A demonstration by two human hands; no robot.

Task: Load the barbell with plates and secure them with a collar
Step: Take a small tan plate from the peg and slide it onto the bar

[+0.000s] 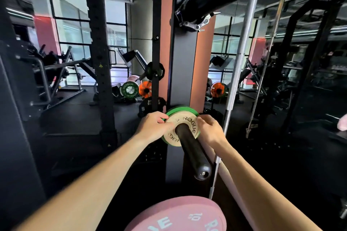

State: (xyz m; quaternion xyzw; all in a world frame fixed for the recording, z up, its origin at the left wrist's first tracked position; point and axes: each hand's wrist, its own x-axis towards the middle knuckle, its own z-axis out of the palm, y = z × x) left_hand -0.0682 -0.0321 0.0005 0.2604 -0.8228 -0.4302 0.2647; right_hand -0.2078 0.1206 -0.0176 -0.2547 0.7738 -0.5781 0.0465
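Gym, weight-training area: black power rack upright [97, 52], steel barbell [242, 47] leaning by a wall mirror [281, 52], stored weight plates [129, 90], leg-press machine [56, 69], black rubber floor [78, 114].

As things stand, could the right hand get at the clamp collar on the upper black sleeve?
Probably yes. The collar hangs exposed above with open space below it, but the right hand grips the white plate and must release first.
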